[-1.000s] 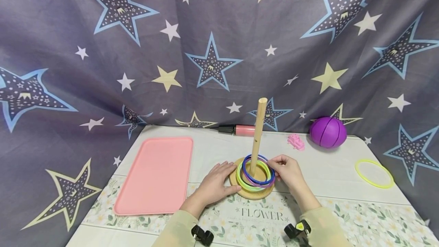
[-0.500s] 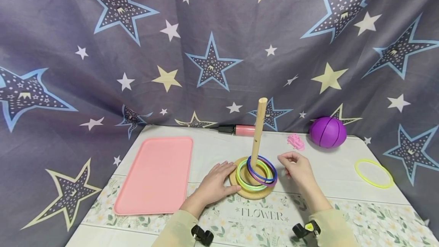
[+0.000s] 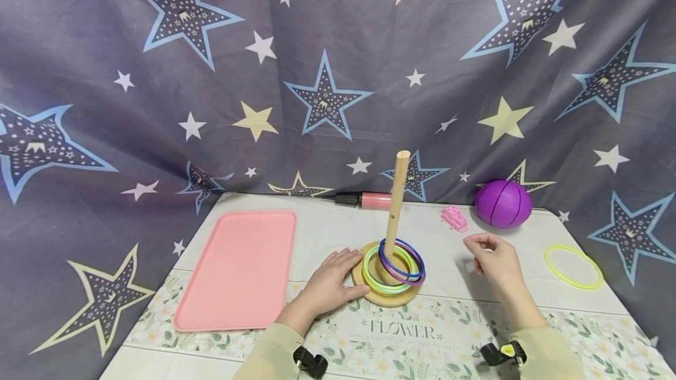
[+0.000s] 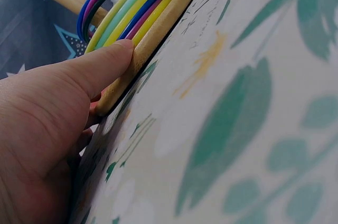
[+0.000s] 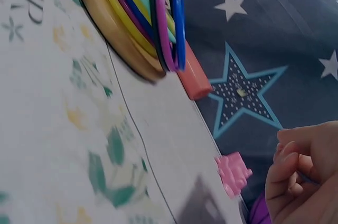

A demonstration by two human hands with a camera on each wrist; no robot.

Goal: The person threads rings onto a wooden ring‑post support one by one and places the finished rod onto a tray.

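Note:
A wooden peg (image 3: 398, 204) stands upright on a round wooden base (image 3: 384, 299). Several coloured rings circle it; lower yellow and green rings (image 3: 381, 291) lie stacked, while a blue ring (image 3: 417, 257) and others lean to the right on top. My left hand (image 3: 328, 286) rests against the base's left side, fingers fairly straight. In the left wrist view its thumb (image 4: 108, 61) touches the base's edge beside the rings. Right of the peg, my right hand (image 3: 495, 260) is raised above the table, fingers curled, holding nothing visible. A yellow ring (image 3: 574, 283) lies farther right.
A pink tray (image 3: 237, 271) lies to the left. Along the back are a red-and-black pump-like tube (image 3: 372, 200), a small pink toy (image 3: 454, 219) and a purple ball (image 3: 503, 204). A star-patterned cloth (image 3: 296, 28) hangs behind the table.
My right hand has let go of the blue ring and moved right, away from the peg. The upper rings have shifted slightly right and lean. My left hand has stayed at the base.

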